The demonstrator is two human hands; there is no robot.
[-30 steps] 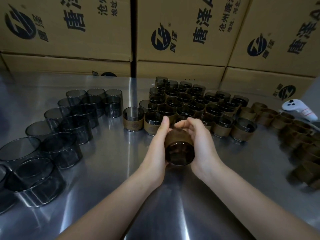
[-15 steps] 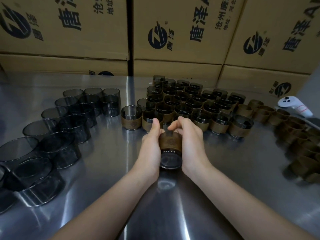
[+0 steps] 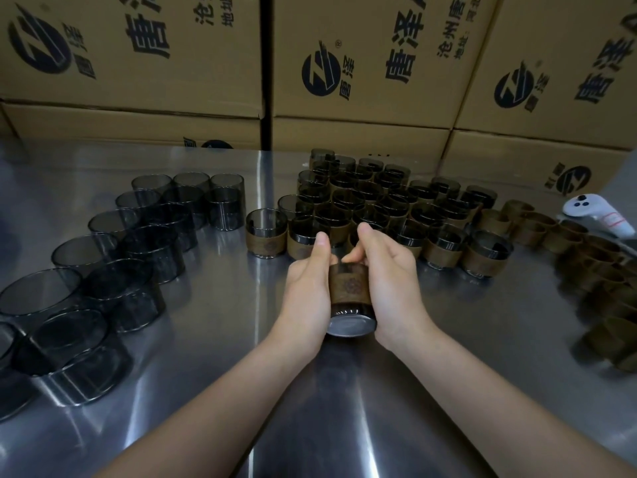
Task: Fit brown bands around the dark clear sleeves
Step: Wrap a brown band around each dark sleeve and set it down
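Around fifteen bare dark clear plastic sleeves [image 3: 151, 250], some thirty brown-banded sleeves [image 3: 444, 251] and a dozen-odd loose brown bands [image 3: 531, 231], though overlap blurs these counts; six printed cardboard boxes [image 3: 362, 46]; one white controller [image 3: 593, 213].

Small factory packing room, this one. Printed cardboard boxes [image 3: 362, 63] are stacked wall-high right behind a steel table [image 3: 344, 426]. On it stand dozens of identical dark sleeves [image 3: 151, 250] in rows at the left, a tight block of banded sleeves [image 3: 379, 208] in the middle, and loose brown bands [image 3: 603, 270] massed at the right.
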